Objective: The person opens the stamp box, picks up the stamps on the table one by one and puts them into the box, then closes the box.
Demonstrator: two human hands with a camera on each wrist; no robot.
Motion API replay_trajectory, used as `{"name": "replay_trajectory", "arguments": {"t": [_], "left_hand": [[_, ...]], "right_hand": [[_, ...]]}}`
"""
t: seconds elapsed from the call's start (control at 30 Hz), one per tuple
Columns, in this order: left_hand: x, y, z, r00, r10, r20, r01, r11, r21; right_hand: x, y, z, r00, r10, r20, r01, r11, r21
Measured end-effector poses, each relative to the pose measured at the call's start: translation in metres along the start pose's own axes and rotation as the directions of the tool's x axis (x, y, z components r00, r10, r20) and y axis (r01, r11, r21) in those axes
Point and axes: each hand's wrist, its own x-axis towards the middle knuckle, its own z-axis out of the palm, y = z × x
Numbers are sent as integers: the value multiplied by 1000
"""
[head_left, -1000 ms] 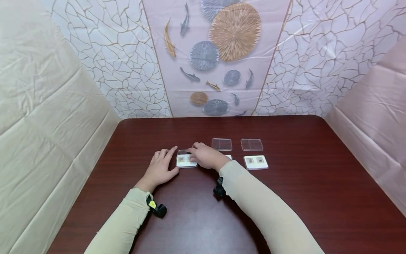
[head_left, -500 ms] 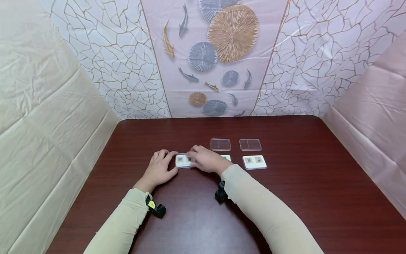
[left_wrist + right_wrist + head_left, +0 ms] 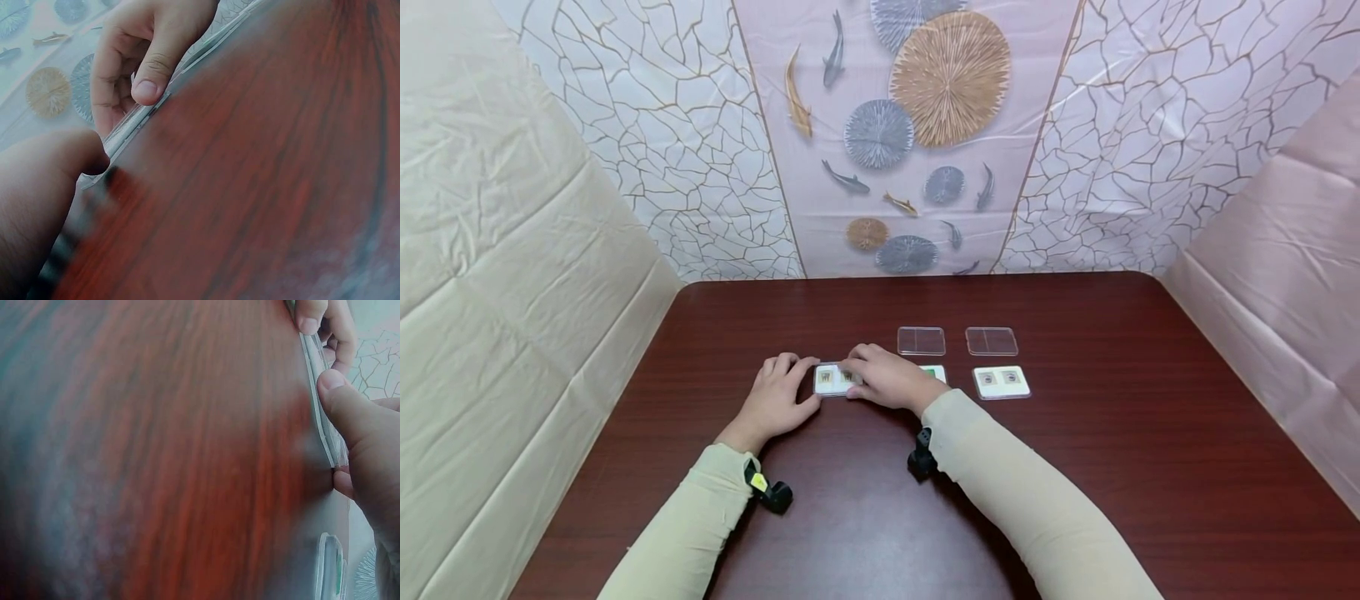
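A clear, flat plastic case point(image 3: 826, 380) with a white insert and two small square windows lies on the table between my hands. My left hand point(image 3: 773, 397) holds its left end, thumb at the near edge and forefinger at the far one. My right hand point(image 3: 891, 377) grips the right end, its fingers covering part of the insert. Seen edge-on in the left wrist view, the case point(image 3: 132, 129) has its clear layers stacked together, with the right thumb point(image 3: 147, 91) on the near edge. In the right wrist view, my right thumb point(image 3: 332, 381) presses that same edge.
A second white-insert case point(image 3: 937, 372), with a bit of green, is partly hidden behind my right hand. Farther right lies a third case point(image 3: 1002, 382). Two clear lids point(image 3: 922, 341) point(image 3: 992, 341) lie behind them on the dark red wooden table point(image 3: 1120, 467).
The clear lid stuck out behind the case one second ago; now it sits in line over the white insert. The left forefinger has come in to the far edge. The right hand has barely shifted.
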Motion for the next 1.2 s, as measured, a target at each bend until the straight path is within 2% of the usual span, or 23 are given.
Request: {"name": "replay_trajectory", "arguments": {"t": [0.43, 0.67, 0.8, 0.9, 1.0, 1.1, 1.2], "left_hand": [[0, 1, -3, 1000, -8, 14, 8, 1000, 16], [1, 1, 0, 1000, -6, 13, 6, 999, 32], [2, 0, 3, 1000, -18, 15, 17, 999, 41], [2, 0, 4, 1000, -25, 6, 25, 999, 34], [2, 2, 3, 1000, -16, -6, 16, 1000, 21], [3, 5, 4, 1000, 7, -27, -7, 1000, 10], [4, 8, 6, 998, 34, -55, -34, 999, 3]], "right_hand": [[4, 0, 5, 1000, 10, -17, -10, 1000, -13], [1, 1, 2, 999, 33, 25, -34, 999, 34], [-2, 9, -8, 999, 47, -15, -46, 995, 87], [-6, 23, -19, 994, 91, -61, -85, 992, 94], [-13, 40, -27, 982, 180, -64, -177, 983, 57], [-22, 57, -31, 962, 272, -30, -271, 962, 16], [-31, 70, -33, 945, 328, 11, -328, 945, 8]]}}
